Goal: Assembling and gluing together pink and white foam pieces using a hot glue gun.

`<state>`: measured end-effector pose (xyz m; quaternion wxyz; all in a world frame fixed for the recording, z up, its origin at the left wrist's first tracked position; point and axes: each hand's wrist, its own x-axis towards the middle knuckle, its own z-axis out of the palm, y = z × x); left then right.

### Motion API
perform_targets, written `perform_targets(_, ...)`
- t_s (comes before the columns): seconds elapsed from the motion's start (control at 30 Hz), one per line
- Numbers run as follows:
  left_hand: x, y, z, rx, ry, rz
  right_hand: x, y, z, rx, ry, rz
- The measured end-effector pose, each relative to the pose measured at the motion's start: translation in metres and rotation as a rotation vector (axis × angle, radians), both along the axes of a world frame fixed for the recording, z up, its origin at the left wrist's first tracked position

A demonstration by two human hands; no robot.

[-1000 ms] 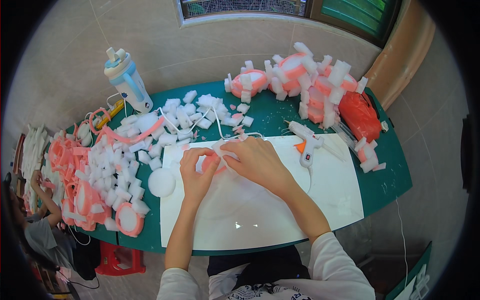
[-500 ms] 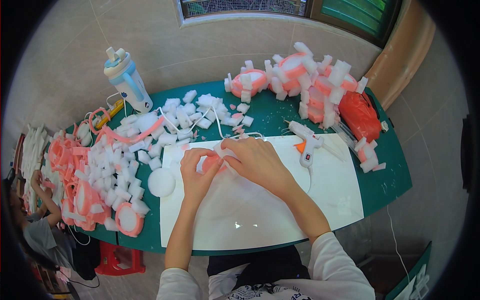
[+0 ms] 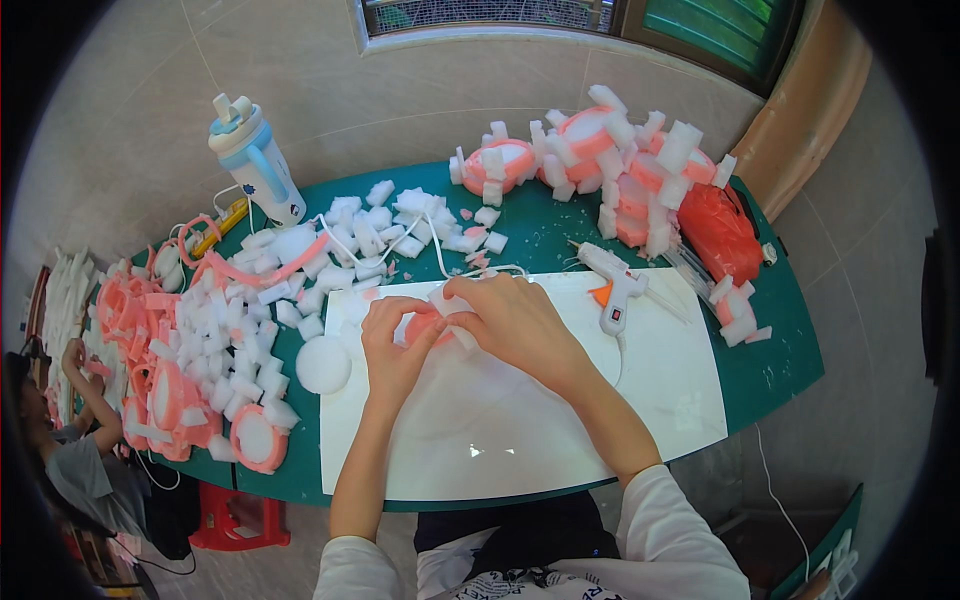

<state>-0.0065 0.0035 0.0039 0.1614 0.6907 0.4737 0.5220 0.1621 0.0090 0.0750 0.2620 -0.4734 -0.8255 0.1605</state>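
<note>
Over the white board (image 3: 520,430), a small pink foam ring (image 3: 424,326) is held between my two hands, partly hidden by fingers. My left hand (image 3: 394,335) is closed round its left side, thumb and fingertips on the pink foam. A white foam block (image 3: 440,299) sits against the ring's top, and my right hand (image 3: 515,325) pinches it there with thumb and index finger. To the right of the right hand, a white glue gun (image 3: 618,288) lies on the board. A round white foam disc (image 3: 323,365) rests at the board's left edge.
Many white foam blocks (image 3: 240,350) and pink foam rings (image 3: 125,310) cover the left of the green table (image 3: 780,340). Assembled pink-and-white pieces (image 3: 630,170) are heaped far right beside a red bag (image 3: 722,230). A bottle (image 3: 258,165) stands far left. Another person (image 3: 90,470) sits at left.
Both hands keep nearly the same place and grip; the pink ring and white block have hardly shifted between the fingers.
</note>
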Motion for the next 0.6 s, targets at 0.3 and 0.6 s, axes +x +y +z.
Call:
perform_targets(0.3, 0.0007, 0.0007, -0.0021, 0.002, -0.041, 0.01, -0.0002, 0.0001, -0.0002, -0.006, -0.005, 0.004)
perform_targets(0.6, -0.0004, -0.0003, -0.0012, 0.016, -0.01, 0.007, -0.001, 0.0007, -0.0012, -0.003, -0.01, -0.004)
